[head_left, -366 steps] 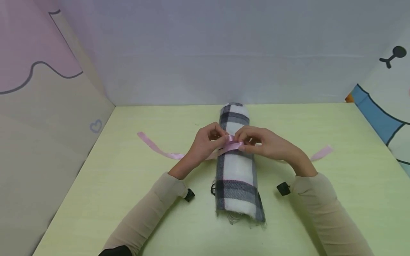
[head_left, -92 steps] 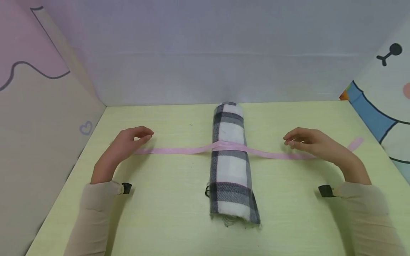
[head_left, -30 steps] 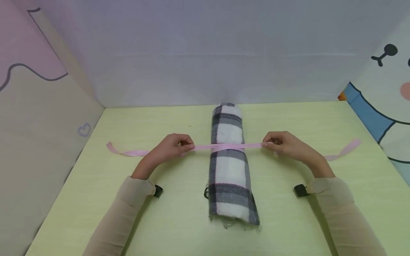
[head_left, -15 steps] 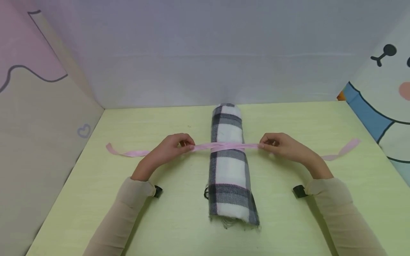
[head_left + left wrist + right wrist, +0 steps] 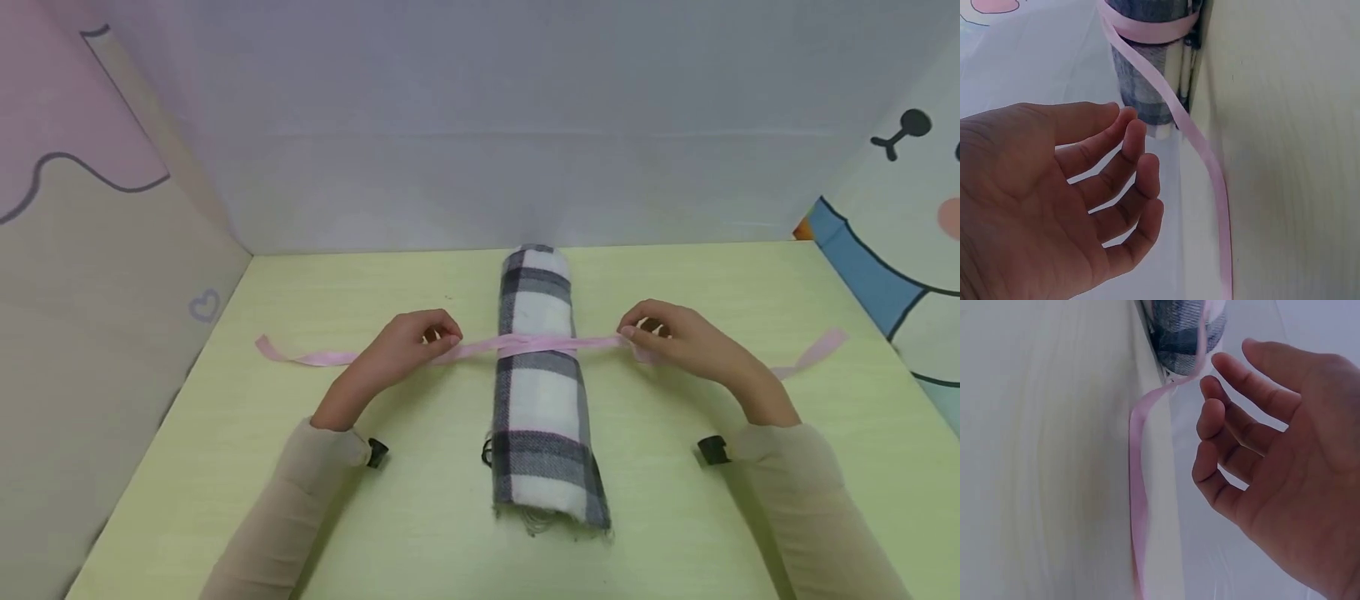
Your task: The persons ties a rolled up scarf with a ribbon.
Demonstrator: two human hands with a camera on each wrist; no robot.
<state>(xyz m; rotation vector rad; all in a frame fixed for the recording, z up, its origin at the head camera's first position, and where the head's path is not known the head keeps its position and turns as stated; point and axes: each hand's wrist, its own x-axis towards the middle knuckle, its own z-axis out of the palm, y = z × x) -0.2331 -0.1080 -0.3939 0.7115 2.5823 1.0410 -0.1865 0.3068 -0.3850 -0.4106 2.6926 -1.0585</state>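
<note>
A rolled plaid scarf [image 5: 540,392] in white, grey and black lies lengthwise on the pale green table [image 5: 375,517]. A pink ribbon [image 5: 536,343] is tied round its middle, and its two tails run out left and right over the table. My left hand [image 5: 441,337] is just left of the roll, beside the left tail. In the left wrist view that hand [image 5: 1140,167] has loose, spread fingers and the ribbon [image 5: 1204,150] passes beside them, unheld. My right hand [image 5: 636,331] mirrors it on the right. In the right wrist view its fingers [image 5: 1222,394] are spread next to the ribbon [image 5: 1138,487].
Walls enclose the table on three sides: a plain one at the back [image 5: 487,125], a pink and beige one at the left [image 5: 90,250], a cartoon-printed one at the right [image 5: 900,250]. The ribbon's ends [image 5: 821,348] lie near both side walls. The roll's fringed end [image 5: 558,521] points toward me.
Half a second ago both hands pinched the ribbon taut close to the roll. Now the fingers have opened off it and the right hand has drifted slightly outward.
</note>
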